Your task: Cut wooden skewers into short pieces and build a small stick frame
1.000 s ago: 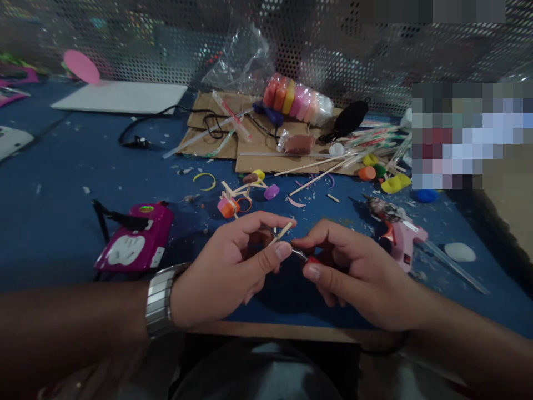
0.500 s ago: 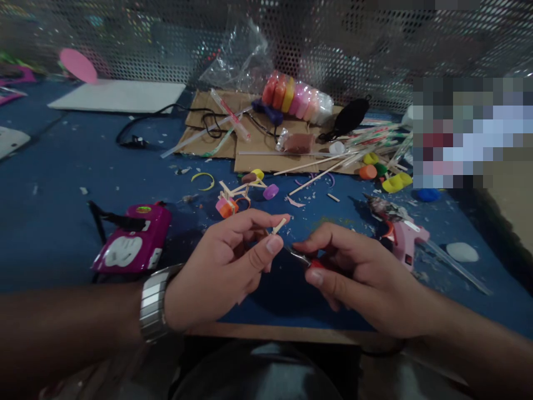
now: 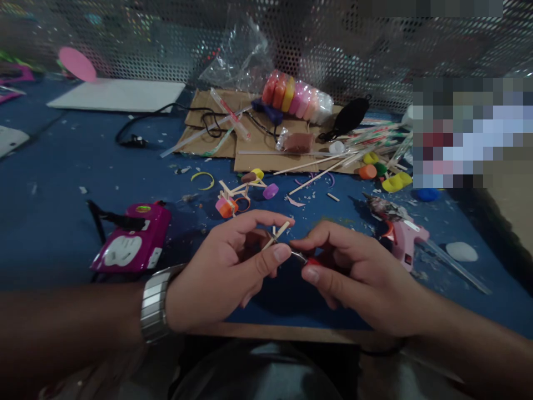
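Note:
My left hand (image 3: 227, 269), with a metal watch on its wrist, pinches a short wooden stick (image 3: 278, 234) between thumb and forefinger just above the near table edge. My right hand (image 3: 360, 275) grips a small red-handled cutting tool (image 3: 307, 260), its metal tip touching the stick's lower part. Both hands meet over the blue table (image 3: 62, 178). A small model of sticks and coloured bottle caps (image 3: 239, 195) lies just beyond the hands.
A magenta device (image 3: 131, 239) lies to the left and a pink glue gun (image 3: 400, 233) to the right. Cardboard sheets (image 3: 258, 150), long sticks, loose caps, a wrapped stack of coloured caps (image 3: 293, 100), black cables and scraps litter the back. A perforated metal wall closes the far side.
The hands drew slightly apart half a second ago, then came together again, so the tool's tip is back against the stick. Nothing else on the table has moved.

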Motion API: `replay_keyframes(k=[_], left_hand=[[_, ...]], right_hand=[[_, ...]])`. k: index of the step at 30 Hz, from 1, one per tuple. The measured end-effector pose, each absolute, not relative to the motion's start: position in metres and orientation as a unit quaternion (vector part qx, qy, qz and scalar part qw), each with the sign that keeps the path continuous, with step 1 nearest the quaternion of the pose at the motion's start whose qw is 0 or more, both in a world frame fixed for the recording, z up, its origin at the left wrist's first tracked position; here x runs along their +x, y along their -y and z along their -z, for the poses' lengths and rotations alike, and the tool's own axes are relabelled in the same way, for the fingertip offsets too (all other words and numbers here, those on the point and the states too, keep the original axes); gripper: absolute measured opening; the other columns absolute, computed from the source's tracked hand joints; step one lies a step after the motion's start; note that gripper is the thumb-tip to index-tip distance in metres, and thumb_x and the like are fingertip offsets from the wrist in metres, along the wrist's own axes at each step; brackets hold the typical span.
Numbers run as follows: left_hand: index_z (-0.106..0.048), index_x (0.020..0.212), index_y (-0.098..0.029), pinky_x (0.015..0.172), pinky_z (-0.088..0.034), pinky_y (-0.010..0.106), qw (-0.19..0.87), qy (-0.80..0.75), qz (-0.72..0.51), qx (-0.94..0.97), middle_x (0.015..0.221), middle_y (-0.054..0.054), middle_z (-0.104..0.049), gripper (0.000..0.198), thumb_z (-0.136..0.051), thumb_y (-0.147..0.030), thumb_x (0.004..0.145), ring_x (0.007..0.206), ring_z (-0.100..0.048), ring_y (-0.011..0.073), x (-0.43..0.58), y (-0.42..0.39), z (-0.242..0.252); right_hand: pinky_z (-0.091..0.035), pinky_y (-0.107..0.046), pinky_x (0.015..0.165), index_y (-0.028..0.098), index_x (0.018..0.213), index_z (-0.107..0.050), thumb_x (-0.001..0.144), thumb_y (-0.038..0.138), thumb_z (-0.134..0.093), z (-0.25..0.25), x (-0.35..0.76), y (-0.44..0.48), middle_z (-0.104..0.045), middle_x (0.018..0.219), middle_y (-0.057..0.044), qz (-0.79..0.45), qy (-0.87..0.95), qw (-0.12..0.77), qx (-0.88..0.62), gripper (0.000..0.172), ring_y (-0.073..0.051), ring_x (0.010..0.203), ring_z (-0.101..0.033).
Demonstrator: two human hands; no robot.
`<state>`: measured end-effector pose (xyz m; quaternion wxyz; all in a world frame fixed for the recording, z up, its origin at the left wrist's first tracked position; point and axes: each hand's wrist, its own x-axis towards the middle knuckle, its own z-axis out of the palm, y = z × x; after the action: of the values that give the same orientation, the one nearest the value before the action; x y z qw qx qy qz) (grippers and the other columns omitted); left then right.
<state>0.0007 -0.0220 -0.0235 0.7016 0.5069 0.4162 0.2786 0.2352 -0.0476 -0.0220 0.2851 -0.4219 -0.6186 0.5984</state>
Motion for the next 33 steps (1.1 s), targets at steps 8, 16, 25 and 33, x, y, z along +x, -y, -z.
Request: replay_keyframes(k=[8, 16, 25, 33], left_hand=[[-0.062, 0.129, -0.024, 0.033, -0.033, 0.010, 0.685, -0.432, -0.315, 0.495, 0.066, -0.010, -0.056, 0.046, -0.082, -0.049, 0.096, 0.037, -0.043, 0.0027, -0.0018, 0.0215, 0.0203], [-0.063, 0.129, -0.022, 0.033, -0.037, 0.010, 0.685, -0.427, -0.310, 0.503, 0.069, -0.008, -0.060, 0.049, -0.080, -0.054, 0.096, 0.038, -0.046, 0.0028, -0.0038, 0.0208, 0.0227], [-0.063, 0.129, -0.025, 0.036, -0.041, 0.010, 0.720, -0.380, -0.291, 0.503, 0.077, -0.005, -0.067, 0.039, -0.072, -0.053, 0.103, 0.039, -0.052, 0.0033, -0.0048, 0.0205, 0.0270], [-0.061, 0.130, -0.024, 0.034, -0.041, 0.009, 0.765, -0.347, -0.274, 0.469, 0.077, -0.004, -0.072, 0.045, -0.074, -0.056, 0.101, 0.038, -0.053, 0.0037, -0.0053, 0.0177, 0.0244]], right_hand=[[-0.043, -0.024, 0.052, 0.026, 0.120, -0.068, 0.106, 0.042, -0.071, 0.0221, 0.2394, 0.0484, -0.061, 0.073, 0.005, -0.572, 0.639, 0.286, -0.426, 0.022, -0.010, 0.056, -0.057], [-0.044, -0.026, 0.056, 0.026, 0.116, -0.069, 0.106, 0.046, -0.070, 0.0228, 0.2387, 0.0474, -0.062, 0.078, 0.003, -0.558, 0.648, 0.284, -0.433, 0.023, -0.012, 0.061, -0.056], [-0.044, -0.024, 0.053, 0.025, 0.116, -0.067, 0.106, 0.044, -0.072, 0.0241, 0.2360, 0.0474, -0.064, 0.083, 0.003, -0.589, 0.624, 0.289, -0.424, 0.022, -0.009, 0.058, -0.055], [-0.044, -0.020, 0.052, 0.026, 0.118, -0.065, 0.107, 0.036, -0.071, 0.0235, 0.2344, 0.0489, -0.064, 0.091, 0.005, -0.606, 0.618, 0.305, -0.398, 0.016, -0.005, 0.059, -0.057]])
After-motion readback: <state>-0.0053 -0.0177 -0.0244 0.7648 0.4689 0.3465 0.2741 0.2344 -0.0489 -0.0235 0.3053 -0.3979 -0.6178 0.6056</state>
